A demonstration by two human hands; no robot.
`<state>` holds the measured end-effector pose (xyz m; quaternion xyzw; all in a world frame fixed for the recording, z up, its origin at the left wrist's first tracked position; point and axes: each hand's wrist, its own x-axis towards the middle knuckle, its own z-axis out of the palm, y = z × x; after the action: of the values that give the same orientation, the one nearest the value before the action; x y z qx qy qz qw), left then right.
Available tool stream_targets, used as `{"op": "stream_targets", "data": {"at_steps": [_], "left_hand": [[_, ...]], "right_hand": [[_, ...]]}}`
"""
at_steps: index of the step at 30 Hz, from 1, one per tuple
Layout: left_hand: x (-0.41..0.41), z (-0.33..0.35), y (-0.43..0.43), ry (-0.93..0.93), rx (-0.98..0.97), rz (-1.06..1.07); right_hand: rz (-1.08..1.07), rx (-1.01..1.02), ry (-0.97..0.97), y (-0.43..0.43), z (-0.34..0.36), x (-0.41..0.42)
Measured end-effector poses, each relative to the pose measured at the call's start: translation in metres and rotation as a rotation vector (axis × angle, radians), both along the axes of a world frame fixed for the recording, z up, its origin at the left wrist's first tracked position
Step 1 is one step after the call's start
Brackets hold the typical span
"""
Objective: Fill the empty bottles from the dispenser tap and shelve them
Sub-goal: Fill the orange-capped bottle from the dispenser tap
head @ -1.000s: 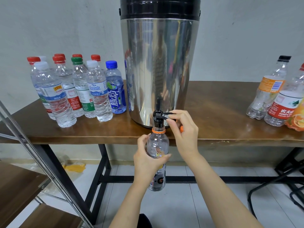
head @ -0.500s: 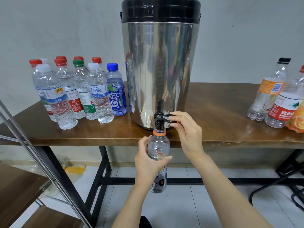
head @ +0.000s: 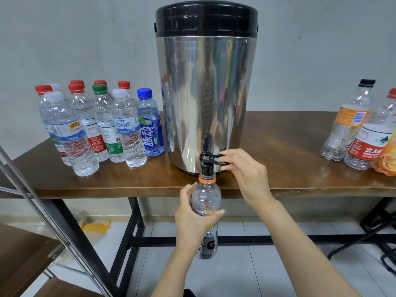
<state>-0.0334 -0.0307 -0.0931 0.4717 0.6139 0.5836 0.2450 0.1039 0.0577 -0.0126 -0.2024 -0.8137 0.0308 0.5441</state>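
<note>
Grips a clear bottle in the left hand, with fingers and thumb curled round its upper body, just below the orange neck ring. Holds it upright in the air in front of the table edge, with the mouth right beneath the black tap of the steel dispenser. Cannot tell whether mouth and spout touch. Pinches the tap's black lever with the right hand, fingertips curled over it from the right side. Cannot tell whether water runs, nor how full the bottle is.

Behind both hands, on the brown wooden table: the dispenser, tall and black-lidded, near the front edge, with its tap out over that edge. To its left, a tight cluster of capped water bottles with red, white and green caps, and a blue-capped bottle just beside the dispenser. At the table's far right, well apart from the dispenser, a few clear labelled bottles, one black-capped, partly cut off by the frame edge. At lower left, a wooden shelf behind a slanted metal post. On the floor under the table, something yellow and crumpled.
</note>
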Motion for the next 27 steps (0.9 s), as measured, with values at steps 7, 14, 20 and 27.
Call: {"op": "stream_targets", "data": {"at_steps": [7,14,20,27], "left_hand": [[0.000,-0.001,0.001,-0.001,-0.002,0.002],[0.000,-0.002,-0.001,-0.010,-0.001,-0.012],[0.002,-0.004,-0.003,-0.019,0.021,-0.024],[0.003,-0.014,-0.011,-0.009,0.029,-0.056]], "right_hand": [[-0.048,0.174,-0.172,-0.006,0.043,-0.017],[-0.046,-0.250,-0.211,-0.003,0.076,-0.035],[-0.386,-0.484,-0.193,0.008,0.034,0.000],[-0.574,-0.681,-0.678,0.016,-0.009,0.021]]}}
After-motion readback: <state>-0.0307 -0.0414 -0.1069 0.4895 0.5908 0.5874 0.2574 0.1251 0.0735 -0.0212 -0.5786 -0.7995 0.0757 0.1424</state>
